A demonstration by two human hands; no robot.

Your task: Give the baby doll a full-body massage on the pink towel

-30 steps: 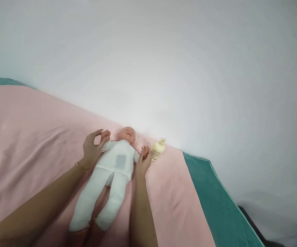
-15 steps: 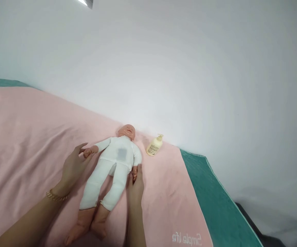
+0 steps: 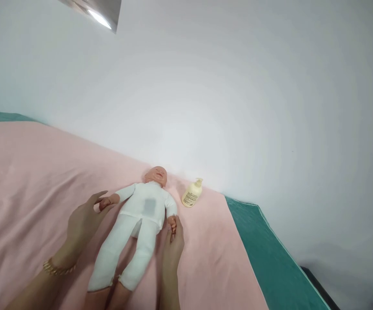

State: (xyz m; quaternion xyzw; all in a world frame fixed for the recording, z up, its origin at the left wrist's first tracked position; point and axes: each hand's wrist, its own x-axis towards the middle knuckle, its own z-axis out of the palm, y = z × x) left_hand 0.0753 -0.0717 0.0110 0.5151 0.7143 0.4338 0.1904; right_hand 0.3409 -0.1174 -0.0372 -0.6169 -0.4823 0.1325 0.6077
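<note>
A baby doll (image 3: 147, 206) in a white cloth suit with a grey square on its chest lies face up, head toward the wall. My left hand (image 3: 84, 219), with a gold bracelet at the wrist, has its thumb and fingers around the doll's hand on the left of the picture. On the other side, my right hand (image 3: 174, 245) holds the doll's other hand between thumb and fingers. Both doll arms are spread away from its body. The doll's feet are cut off by the lower edge.
A pale yellow pump bottle (image 3: 192, 193) stands right of the doll's head. Pink cloth (image 3: 212, 249) lies over a green sheet (image 3: 257, 241). A white wall (image 3: 238, 86) rises behind. Something dark (image 3: 318, 286) is at the lower right.
The view has tilted up, so the doll and bottle sit lower. Both doll hands are a little farther out from its body, with my hands around them.
</note>
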